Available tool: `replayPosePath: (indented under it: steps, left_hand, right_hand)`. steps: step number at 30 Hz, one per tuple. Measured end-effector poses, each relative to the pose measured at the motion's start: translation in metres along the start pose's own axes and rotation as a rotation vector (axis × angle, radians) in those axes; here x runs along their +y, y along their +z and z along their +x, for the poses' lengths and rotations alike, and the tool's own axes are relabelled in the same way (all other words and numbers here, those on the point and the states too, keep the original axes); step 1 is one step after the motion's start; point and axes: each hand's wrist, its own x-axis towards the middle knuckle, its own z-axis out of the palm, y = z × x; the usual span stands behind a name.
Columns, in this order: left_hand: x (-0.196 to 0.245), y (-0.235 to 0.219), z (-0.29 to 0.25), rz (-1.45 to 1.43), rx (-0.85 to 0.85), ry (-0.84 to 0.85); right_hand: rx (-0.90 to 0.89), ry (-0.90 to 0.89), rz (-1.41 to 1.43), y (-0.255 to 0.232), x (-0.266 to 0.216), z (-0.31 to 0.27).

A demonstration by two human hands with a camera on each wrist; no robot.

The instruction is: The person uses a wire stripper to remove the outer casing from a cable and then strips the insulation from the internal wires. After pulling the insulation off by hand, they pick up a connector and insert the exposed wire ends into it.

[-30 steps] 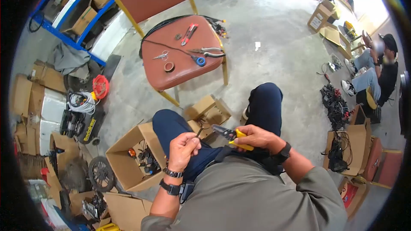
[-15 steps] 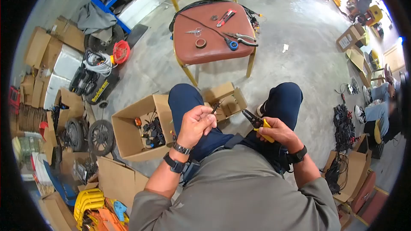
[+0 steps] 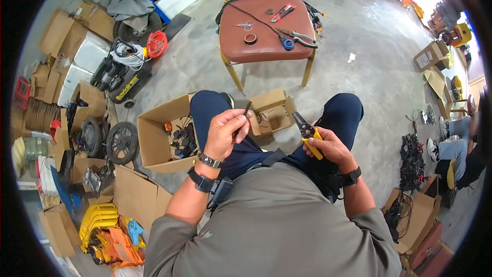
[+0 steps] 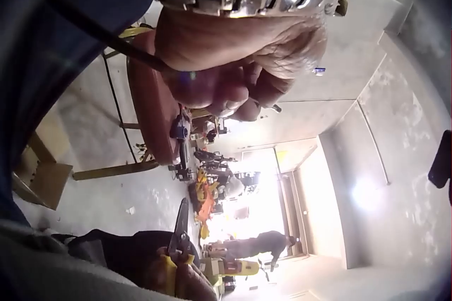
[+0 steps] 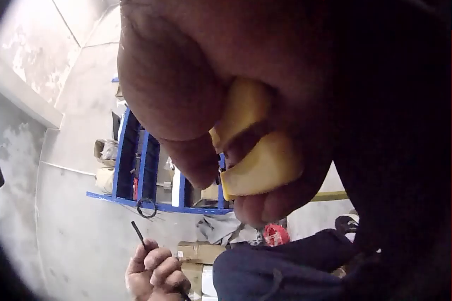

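Pliers (image 3: pixel 307 130) right of cable (image 3: pixel 248 106), chair (image 3: pixel 279 54) beyond, scissors (image 3: pixel 247 25) on seat (image 3: pixel 233 43)

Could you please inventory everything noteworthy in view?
tool: 1, yellow-handled, head view's centre right
held cable: 1, black, left of tool
front chair: 1, red-brown, straight ahead
scissors: 1, silver, on chair
tape roll: 1, brown, on chair
knife: 1, red, on chair
pliers: 1, grey, on chair
connector: 1, blue, on chair
small box: 1, brown, nearer than chair
large box: 1, brown, left of small box
wheels: at least 2, dark, far left
person at right: 1, light-blue trousers, far edge
left hand: 1, bare, on cable
right hand: 1, bare, on tool
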Motion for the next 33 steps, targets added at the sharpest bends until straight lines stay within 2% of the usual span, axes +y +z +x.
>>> replayPosePath:
  steps: [6, 9, 11, 14, 15, 18, 19, 22, 25, 26, 28, 29, 32, 33]
  left_hand:
    - [0.010, -0.019, 0.036, 0.066, 0.030, 0.060]
    - [0.016, -0.037, 0.066, 0.162, 0.059, 0.065]
    - [0.002, -0.060, 0.099, 0.206, 0.070, 0.088]
    - [-0.032, -0.086, 0.134, 0.298, 0.114, 0.106]
    - [-0.027, -0.084, 0.135, 0.366, 0.087, 0.095]
    - [-0.027, -0.082, 0.136, 0.423, 0.066, 0.092]
    - [-0.024, -0.082, 0.134, 0.409, 0.067, 0.053]
    - [-0.031, -0.089, 0.130, 0.330, 0.079, 0.066]
    - [-0.026, -0.093, 0.129, 0.325, 0.037, 0.069]
    - [-0.025, -0.094, 0.128, 0.330, 0.020, 0.073]
    - [-0.022, -0.096, 0.127, 0.299, 0.020, 0.085]
    - [-0.020, -0.096, 0.127, 0.296, 0.015, 0.087]
    - [-0.024, -0.100, 0.130, 0.276, -0.003, 0.100]
    - [-0.024, -0.100, 0.130, 0.269, -0.008, 0.108]
  right_hand:
    - [0.041, 0.069, -0.032, 0.006, -0.011, 0.003]
    - [0.059, 0.123, -0.187, 0.004, -0.022, 0.013]
    - [0.102, 0.151, -0.327, 0.004, -0.040, 0.027]
    - [0.173, 0.101, -0.549, 0.012, -0.083, 0.053]
    - [0.182, 0.125, -0.599, 0.018, -0.106, 0.060]
    - [0.235, 0.021, -0.689, 0.012, -0.125, 0.099]
    - [0.261, 0.047, -0.725, 0.018, -0.141, 0.111]
    - [0.284, -0.105, -0.793, 0.012, -0.157, 0.160]
    - [0.311, -0.341, -0.840, 0.015, -0.171, 0.210]
    - [0.337, -0.337, -0.879, 0.019, -0.178, 0.224]
    - [0.392, -0.324, -0.954, 0.027, -0.192, 0.243]
    - [0.450, -0.442, -1.183, 0.026, -0.190, 0.252]
    - [0.553, -0.582, -1.320, 0.032, -0.194, 0.260]
    - [0.492, -0.598, -1.319, 0.034, -0.193, 0.258]
